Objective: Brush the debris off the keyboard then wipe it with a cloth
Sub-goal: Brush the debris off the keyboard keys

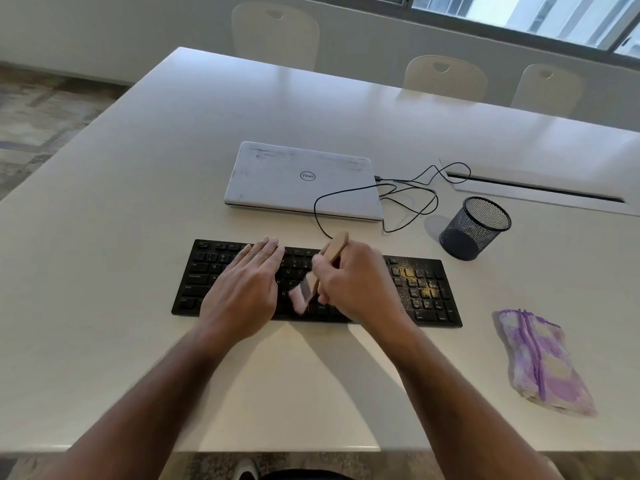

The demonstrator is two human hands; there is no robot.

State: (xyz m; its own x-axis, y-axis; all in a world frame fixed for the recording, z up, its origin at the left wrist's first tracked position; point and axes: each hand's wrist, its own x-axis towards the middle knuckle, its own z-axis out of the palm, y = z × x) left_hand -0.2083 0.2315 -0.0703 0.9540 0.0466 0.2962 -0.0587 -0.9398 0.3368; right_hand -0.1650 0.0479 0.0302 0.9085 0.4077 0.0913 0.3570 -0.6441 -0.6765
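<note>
Keyboard (317, 284) cleaning is seen only from the head view, where the black board lies flat on the white table (104, 237), just in front of a closed laptop (301, 181) and near the table's front edge. It is pinned by the left hand (242, 289), which is laid flat over the left half of the keys with the fingers straight and close together. A small brush (313, 278) with a pale wooden handle is gripped by the right hand (353, 282), the fingers curled round the handle; the bristles are blurred and seem to be on or just above the middle keys. Yellowish debris (420, 284) is scattered over the number pad at the right end, so the brushing is judged unfinished.

As to handling, the keyboard is judged light, stiff and thin, likely to slide on the smooth tabletop, so it is best steadied by flat pressure from above or held by its long edges. The keys are judged to give under load, so light strokes are called for. The brush is judged light and rigid, and is best taken mid-handle. A purple and white cloth (543, 362), judged soft and limp, lies folded well to the right and is untouched. A mesh cup (474, 233) stands behind the keyboard's right end.
</note>
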